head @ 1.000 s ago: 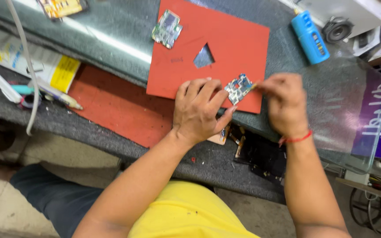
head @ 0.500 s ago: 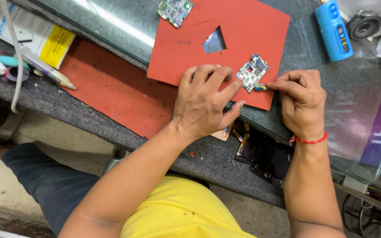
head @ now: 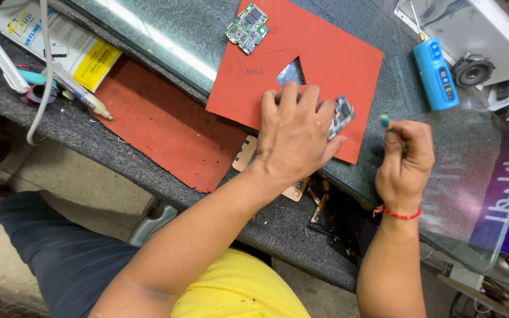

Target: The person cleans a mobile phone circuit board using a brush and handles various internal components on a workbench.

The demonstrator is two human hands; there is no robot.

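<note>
My left hand [head: 296,132] lies palm down on a red mat [head: 325,56] and pinches a small circuit board [head: 341,115] at its right edge; the board is tilted up off the mat. To the right, apart from the board, my right hand [head: 406,159] is closed around a thin tool with a blue-green tip [head: 386,122] pointing up. The red mat has a triangular cut-out [head: 291,73]. A second, green circuit board [head: 247,27] lies on the mat's far left corner.
A blue electric screwdriver [head: 435,73] lies on the glass top [head: 460,176] at the back right. A second red mat [head: 160,129] lies lower left. Tubes, tweezers and a printed card [head: 60,47] sit far left. Phone parts [head: 325,206] lie near the counter's front edge.
My right hand has drawn back to the right, away from the small board, tool tip now up. My left hand has lifted the board's edge off the mat.
</note>
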